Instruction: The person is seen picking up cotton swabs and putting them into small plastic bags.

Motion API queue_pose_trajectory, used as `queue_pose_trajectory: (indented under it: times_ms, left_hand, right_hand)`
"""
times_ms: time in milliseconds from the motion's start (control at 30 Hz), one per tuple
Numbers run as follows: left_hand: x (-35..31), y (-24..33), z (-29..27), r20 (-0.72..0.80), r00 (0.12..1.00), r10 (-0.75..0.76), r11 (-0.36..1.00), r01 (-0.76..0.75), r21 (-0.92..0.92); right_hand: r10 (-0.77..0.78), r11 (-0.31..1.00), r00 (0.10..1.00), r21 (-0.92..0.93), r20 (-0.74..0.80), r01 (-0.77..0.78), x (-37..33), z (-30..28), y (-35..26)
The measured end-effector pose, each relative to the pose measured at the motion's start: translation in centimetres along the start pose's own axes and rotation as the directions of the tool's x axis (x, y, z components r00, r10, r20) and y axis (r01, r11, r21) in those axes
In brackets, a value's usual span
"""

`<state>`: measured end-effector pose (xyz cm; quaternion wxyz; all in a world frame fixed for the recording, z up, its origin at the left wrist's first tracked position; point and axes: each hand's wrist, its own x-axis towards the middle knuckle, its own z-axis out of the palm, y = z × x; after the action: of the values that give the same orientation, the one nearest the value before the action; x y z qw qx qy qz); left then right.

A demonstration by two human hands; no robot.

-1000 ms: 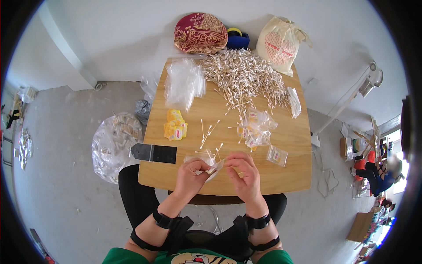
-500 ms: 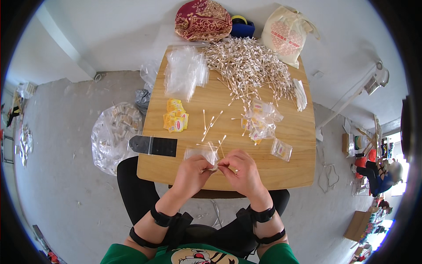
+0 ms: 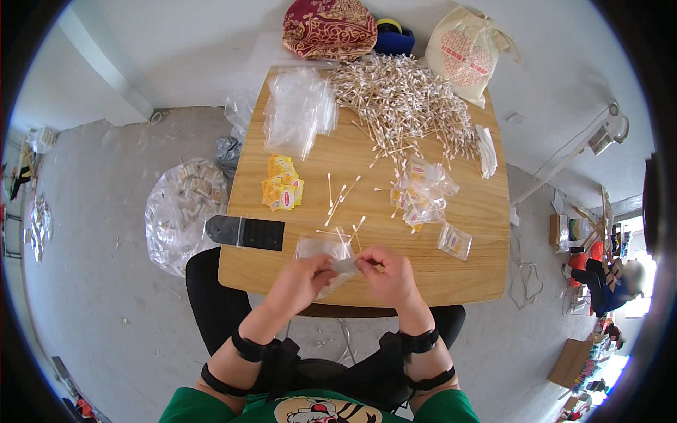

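Near the table's front edge, my left hand [image 3: 305, 280] and my right hand [image 3: 388, 276] pinch opposite sides of a small clear plastic bag [image 3: 344, 266]. Its top is stretched between my fingertips. Another clear bag [image 3: 315, 247] lies flat just beyond my left hand. A few loose cotton swabs [image 3: 352, 233] rest on or beside it, and several more swabs [image 3: 337, 200] are scattered farther up. Left of these sits a small pile of yellow and white printed cards [image 3: 282, 189]. Whether the pinched bag has anything inside I cannot tell.
A big heap of cotton swabs [image 3: 409, 106] covers the back, beside a stack of clear bags [image 3: 300, 113]. Filled packets [image 3: 423, 194] lie at right, one packet [image 3: 455, 241] apart. A black strip [image 3: 261, 234] overhangs the left edge, near a large clear sack [image 3: 185, 211].
My hands have drawn slightly apart, pulling the small bag's top taut between them. My right hand has shifted a little right. The things on the table lie as before.
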<state>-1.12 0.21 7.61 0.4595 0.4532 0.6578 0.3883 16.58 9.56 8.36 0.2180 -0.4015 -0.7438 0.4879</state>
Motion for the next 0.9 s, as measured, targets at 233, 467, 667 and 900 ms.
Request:
queue_pose_trajectory:
  times_ms: [233, 467, 667, 900]
  left_hand:
    - [4.5, -1.4, -2.5, 0.165, 0.986, 0.022, 0.945, -0.075, 0.318]
    - [5.3, -3.5, -0.1, -0.046, 0.920, 0.389, 0.744, -0.284, 0.605]
    - [1.3, -5.7, 1.4, -0.226, 0.854, 0.469, 0.673, -0.180, 0.718]
    - [1.2, -6.1, 1.9, -0.068, 0.906, 0.418, 0.668, -0.255, 0.699]
  right_hand:
    - [0.399, 0.779, 0.898, 0.585, -0.182, -0.228, -0.6, -1.7, 3.9]
    - [0.318, 0.739, 0.933, 0.660, -0.169, -0.133, -1.5, -1.1, 3.8]
    - [0.254, 0.823, 0.956, 0.552, -0.145, -0.135, 2.5, 1.9, 2.5]
    - [0.113, 0.968, 0.993, 0.222, 0.040, -0.119, 12.2, 9.6, 0.3]
